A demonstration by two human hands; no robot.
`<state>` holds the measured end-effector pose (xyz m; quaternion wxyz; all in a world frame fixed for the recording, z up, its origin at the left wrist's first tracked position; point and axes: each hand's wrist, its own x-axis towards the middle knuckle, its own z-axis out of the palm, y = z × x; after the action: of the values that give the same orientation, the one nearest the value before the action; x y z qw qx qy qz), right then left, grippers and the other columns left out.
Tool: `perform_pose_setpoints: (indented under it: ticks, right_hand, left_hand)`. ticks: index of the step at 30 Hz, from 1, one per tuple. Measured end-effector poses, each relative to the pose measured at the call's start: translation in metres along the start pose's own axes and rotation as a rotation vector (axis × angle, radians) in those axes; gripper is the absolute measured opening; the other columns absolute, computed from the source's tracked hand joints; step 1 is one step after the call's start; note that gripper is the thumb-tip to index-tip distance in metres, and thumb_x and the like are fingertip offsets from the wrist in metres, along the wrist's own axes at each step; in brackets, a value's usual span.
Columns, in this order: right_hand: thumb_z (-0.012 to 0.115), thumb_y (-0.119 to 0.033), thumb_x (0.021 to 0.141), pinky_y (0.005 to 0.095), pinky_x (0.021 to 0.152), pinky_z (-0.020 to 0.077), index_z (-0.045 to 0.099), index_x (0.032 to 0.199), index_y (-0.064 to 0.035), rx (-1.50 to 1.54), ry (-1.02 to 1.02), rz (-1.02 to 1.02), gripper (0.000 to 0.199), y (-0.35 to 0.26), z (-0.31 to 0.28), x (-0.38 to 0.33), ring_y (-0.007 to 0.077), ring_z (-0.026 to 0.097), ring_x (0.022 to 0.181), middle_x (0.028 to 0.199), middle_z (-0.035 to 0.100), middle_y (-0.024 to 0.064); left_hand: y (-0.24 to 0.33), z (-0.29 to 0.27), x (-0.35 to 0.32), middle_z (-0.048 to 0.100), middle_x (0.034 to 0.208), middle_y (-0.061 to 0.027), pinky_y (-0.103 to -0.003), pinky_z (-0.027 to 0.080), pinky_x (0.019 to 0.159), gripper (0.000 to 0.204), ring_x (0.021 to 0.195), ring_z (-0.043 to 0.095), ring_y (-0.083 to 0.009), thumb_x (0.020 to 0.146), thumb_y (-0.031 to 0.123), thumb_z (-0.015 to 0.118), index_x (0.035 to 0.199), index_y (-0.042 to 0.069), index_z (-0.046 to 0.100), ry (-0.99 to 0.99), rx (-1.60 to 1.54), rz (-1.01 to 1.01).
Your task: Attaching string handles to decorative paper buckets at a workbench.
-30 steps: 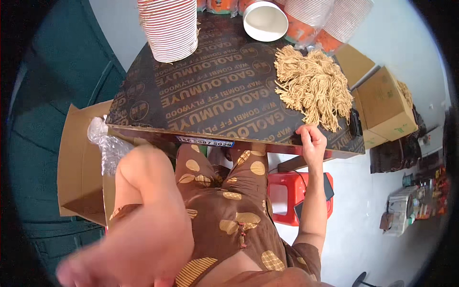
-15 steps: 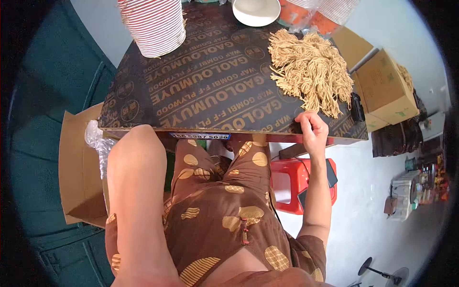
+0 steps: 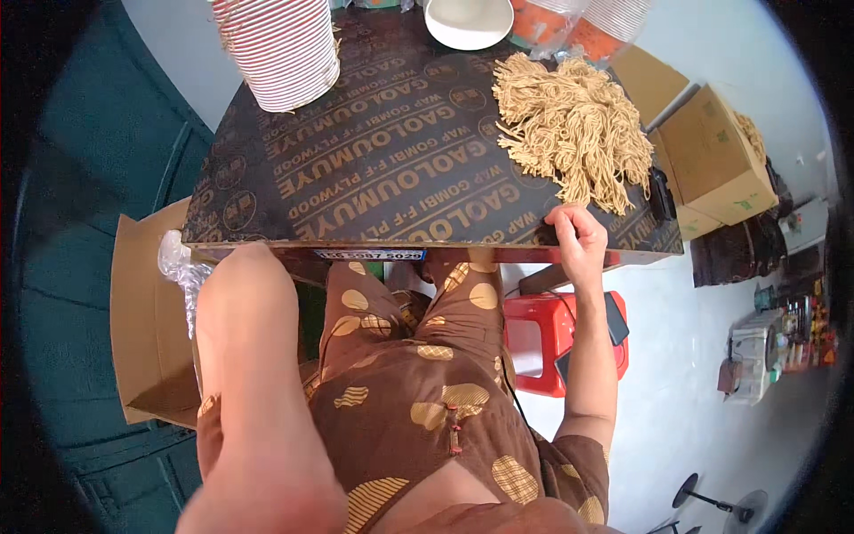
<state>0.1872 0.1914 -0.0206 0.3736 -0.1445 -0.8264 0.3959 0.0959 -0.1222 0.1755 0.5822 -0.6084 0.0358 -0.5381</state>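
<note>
My right hand (image 3: 580, 242) rests at the table's front edge, its fingers loosely curled, and nothing shows in them. Just beyond it on the tabletop lies a spread heap of tan, stringy strands (image 3: 578, 129), like yarn or dry noodles. My left arm (image 3: 247, 338) is bent, with the elbow against the table's front edge. Its forearm rises close to the camera and blurs at the lower edge; the left hand itself is out of the picture.
The dark printed plywood table (image 3: 356, 178) carries a tall stack of striped paper bowls (image 3: 280, 53), a white bowl (image 3: 469, 22) and bagged orange-and-white bowls (image 3: 605, 31). Cardboard boxes stand left (image 3: 147, 320) and right (image 3: 716, 160). Beside my right arm is a red stool (image 3: 534, 334).
My left forearm has swung slightly left and nearer to the camera. The view has shifted a little; my right hand stays at the table edge, and the tan heap lies as before.
</note>
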Motion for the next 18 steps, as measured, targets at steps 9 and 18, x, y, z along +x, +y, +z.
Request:
perform_pose_setpoints:
  ticks: [9, 18]
  right_hand:
    - [0.058, -0.001, 0.088, 0.0290, 0.066, 0.0477, 0.063, 0.080, 0.0022, -0.046, -0.007, -0.038, 0.010, -0.004, 0.004, 0.000, 0.0178, 0.061, 0.070, 0.076, 0.065, 0.0087]
    - [0.058, 0.000, 0.087, 0.0289, 0.067, 0.0479, 0.062, 0.079, 0.0030, -0.026, -0.028, -0.044, 0.010, -0.005, 0.003, 0.001, 0.0177, 0.061, 0.070, 0.077, 0.066, 0.0102]
  left_hand:
    - [-0.120, -0.060, -0.130, 0.063, 0.106, -0.0166, -0.040, 0.055, 0.078, 0.024, 0.082, 0.063, -0.0257, 0.098, 0.018, 0.050, 0.111, -0.001, 0.057, -0.179, 0.336, -0.551]
    - [-0.189, -0.087, -0.323, 0.058, 0.090, -0.0120, -0.045, 0.053, 0.075, 0.010, 0.089, 0.061, -0.0323, 0.084, 0.007, 0.063, 0.092, 0.004, 0.057, -0.980, 0.755, -0.804]
